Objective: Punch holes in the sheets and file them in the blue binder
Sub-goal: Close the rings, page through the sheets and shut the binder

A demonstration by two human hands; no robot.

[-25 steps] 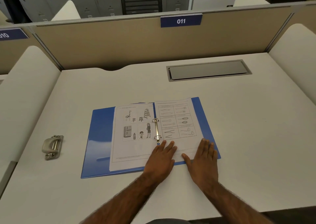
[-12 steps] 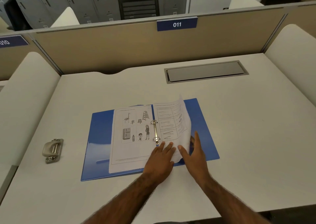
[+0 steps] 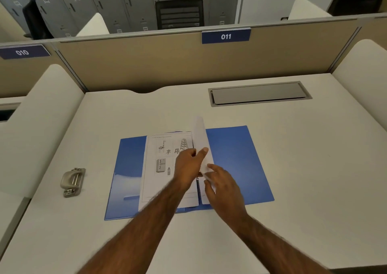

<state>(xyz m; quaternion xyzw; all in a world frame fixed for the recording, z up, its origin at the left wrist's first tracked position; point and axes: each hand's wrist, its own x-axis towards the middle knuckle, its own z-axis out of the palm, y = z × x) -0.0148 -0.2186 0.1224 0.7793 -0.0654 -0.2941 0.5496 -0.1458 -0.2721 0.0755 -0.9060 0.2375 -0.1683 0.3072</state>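
The blue binder lies open and flat on the desk in front of me. On its left half rests a printed sheet with small pictures. A second sheet stands nearly upright over the binder's spine, its blank back facing right. My left hand pinches this raised sheet between thumb and fingers near its middle. My right hand touches the sheet's lower part, fingers spread against it. The binder rings are mostly hidden behind my hands.
A grey metal hole punch sits on the desk to the left of the binder. A grey cable hatch is set into the far desk. Beige partitions and white side panels enclose the desk.
The right-hand sheet, flat a second ago, has been lifted and swung leftward to stand upright over the spine. My left hand rose from the page to pinch it; my right hand followed.
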